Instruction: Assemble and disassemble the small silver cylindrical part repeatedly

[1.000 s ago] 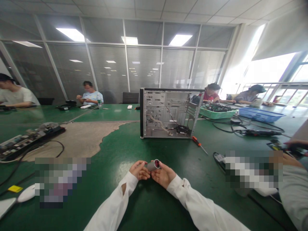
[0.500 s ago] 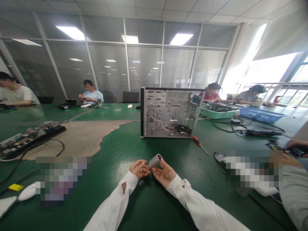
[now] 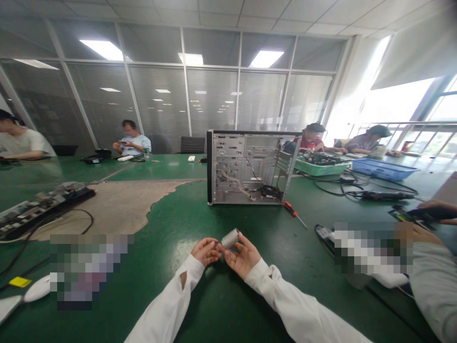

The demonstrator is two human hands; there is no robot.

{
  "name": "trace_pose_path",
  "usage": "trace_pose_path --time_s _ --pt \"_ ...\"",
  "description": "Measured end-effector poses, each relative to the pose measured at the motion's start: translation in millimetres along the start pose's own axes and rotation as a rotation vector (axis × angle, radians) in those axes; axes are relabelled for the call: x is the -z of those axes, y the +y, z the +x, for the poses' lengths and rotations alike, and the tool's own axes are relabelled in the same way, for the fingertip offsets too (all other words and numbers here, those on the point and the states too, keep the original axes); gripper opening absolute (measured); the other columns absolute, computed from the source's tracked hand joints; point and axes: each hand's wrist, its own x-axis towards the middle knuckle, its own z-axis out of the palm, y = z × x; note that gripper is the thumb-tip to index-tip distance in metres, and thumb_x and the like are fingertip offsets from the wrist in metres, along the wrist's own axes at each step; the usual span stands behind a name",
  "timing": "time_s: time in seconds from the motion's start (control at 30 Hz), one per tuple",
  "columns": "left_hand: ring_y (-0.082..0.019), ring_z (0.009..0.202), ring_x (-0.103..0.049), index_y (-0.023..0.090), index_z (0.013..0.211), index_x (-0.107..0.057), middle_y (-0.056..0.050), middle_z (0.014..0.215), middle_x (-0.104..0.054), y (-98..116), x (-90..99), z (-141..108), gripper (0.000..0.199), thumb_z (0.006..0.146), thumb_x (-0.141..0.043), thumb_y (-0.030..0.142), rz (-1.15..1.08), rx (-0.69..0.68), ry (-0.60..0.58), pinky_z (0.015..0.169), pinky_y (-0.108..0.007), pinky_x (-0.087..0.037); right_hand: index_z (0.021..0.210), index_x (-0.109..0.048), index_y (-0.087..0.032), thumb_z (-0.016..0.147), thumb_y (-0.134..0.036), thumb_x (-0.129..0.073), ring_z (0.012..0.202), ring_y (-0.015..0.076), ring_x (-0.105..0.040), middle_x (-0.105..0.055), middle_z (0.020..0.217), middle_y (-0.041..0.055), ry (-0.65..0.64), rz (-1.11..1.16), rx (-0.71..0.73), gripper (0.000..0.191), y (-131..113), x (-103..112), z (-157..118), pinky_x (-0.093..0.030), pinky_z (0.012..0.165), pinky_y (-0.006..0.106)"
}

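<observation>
Between my two hands is a small grey cylinder (image 3: 230, 237), tilted with its right end higher; its side looks finely ridged. My right hand (image 3: 245, 255) grips it, with a finger or thumb at the upper right end and the other fingers curled below. My left hand (image 3: 207, 251) is closed, its fingertips at the lower left end of the cylinder. Behind them stands an open computer case (image 3: 250, 166) with loose wires and a black fan (image 3: 269, 191) inside. A screwdriver (image 3: 294, 213) with an orange and black handle lies at the case's lower right corner.
A circuit board (image 3: 43, 205) with cables lies on the left of the green table (image 3: 171, 305). At right are a green basket (image 3: 321, 167) of parts, a blue basket (image 3: 383, 170), a white power strip (image 3: 387, 276) and a co-worker's arm (image 3: 428, 271). Other people sit around the table.
The grey cylinder has turned in my hands, so its open right end no longer faces me and its side shows. The co-worker's hands at right have shifted slightly.
</observation>
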Motion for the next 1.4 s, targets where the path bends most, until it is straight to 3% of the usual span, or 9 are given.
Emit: trace_pose_path --time_s 0.13,0.27,0.47,0.63,0.8,1.03,1.23,1.4 --pt "-0.013 0.051 -0.061 0.012 0.079 -0.052 -0.004 0.060 -0.063 0.3 0.1 -0.3 0.019 0.065 -0.061 0.021 0.003 0.000 0.003 0.048 -0.021 -0.046 0.081 -0.049 -0.011 0.068 -0.041 -0.056 0.069 0.0141 -0.061 -0.061 0.080 0.0127 0.015 -0.024 0.037 0.033 0.2 5.1 6.2 -0.047 0.060 0.021" --pt "-0.013 0.052 -0.061 0.012 0.079 -0.051 -0.005 0.061 -0.064 0.5 -0.1 -1.1 0.020 0.065 -0.062 0.022 0.012 -0.013 0.002 0.048 -0.020 -0.046 0.081 -0.045 -0.017 0.059 -0.032 -0.067 0.070 0.0162 -0.061 -0.061 0.069 0.0042 0.061 -0.182 0.256 0.034 0.6 16.1 19.9 -0.045 0.052 0.020" --pt "-0.013 0.051 -0.060 0.012 0.078 -0.051 -0.004 0.060 -0.063 -0.3 -0.4 -0.8 0.024 0.062 -0.064 0.025 0.025 -0.021 0.003 0.047 -0.020 -0.045 0.085 -0.045 -0.018 0.048 -0.026 -0.072 0.061 0.0120 -0.057 -0.058 0.074 0.0005 0.092 -0.730 0.720 0.046 0.4 27.5 30.1 -0.045 0.056 0.024" --pt "-0.012 0.050 -0.060 0.013 0.078 -0.051 -0.003 0.060 -0.063 -1.9 0.2 0.5 0.029 0.059 -0.066 0.028 0.031 -0.026 -0.001 0.048 -0.020 -0.045 0.091 -0.045 -0.019 0.050 -0.026 -0.068 0.066 0.0135 -0.055 -0.055 0.082 0.0021 0.135 -1.124 0.903 0.048 2.4 27.2 23.0 -0.045 0.058 0.027" --pt "-0.010 0.049 -0.058 0.014 0.077 -0.052 0.000 0.056 -0.060 -4.1 2.0 1.7 0.032 0.056 -0.068 0.031 0.060 -0.038 -0.002 0.049 -0.021 -0.045 0.097 -0.046 -0.019 0.051 -0.024 -0.067 0.083 0.0173 -0.051 -0.048 0.097 0.0066 0.011 -1.449 1.084 0.051 0.8 22.2 10.6 -0.046 0.065 0.028" --pt "-0.008 0.049 -0.052 0.014 0.076 -0.054 0.002 0.060 -0.056 -9.0 -1.5 0.5 0.039 0.050 -0.070 0.038 0.119 -0.099 -0.018 0.048 -0.022 -0.042 0.104 -0.043 -0.018 0.054 -0.023 -0.063 0.097 0.0213 -0.043 -0.041 0.104 0.0097 -0.092 -1.652 1.231 0.055 1.8 18.8 3.2 -0.041 0.081 0.033" --pt "-0.013 0.067 -0.055 0.014 0.081 -0.051 -0.002 0.073 -0.059 -15.6 -2.8 -1.0 0.043 0.050 -0.070 0.036 0.334 -0.342 -0.117 0.061 -0.026 -0.042 0.113 -0.037 -0.017 0.062 -0.020 -0.056 0.103 0.0235 -0.040 -0.036 0.112 0.0117 -0.162 -1.815 1.290 0.055 2.9 18.0 -2.6 -0.037 0.087 0.038" --pt "-0.014 0.069 -0.056 0.015 0.090 -0.046 -0.003 0.080 -0.058 -19.1 -3.0 -2.4 0.047 0.052 -0.069 0.033 0.450 -0.407 -0.110 0.061 -0.026 -0.043 0.119 -0.033 -0.019 0.069 -0.010 -0.045 0.107 0.0224 -0.036 -0.035 0.115 0.0115 -0.251 -1.963 1.364 0.052 3.8 20.0 -1.5 -0.036 0.088 0.038"
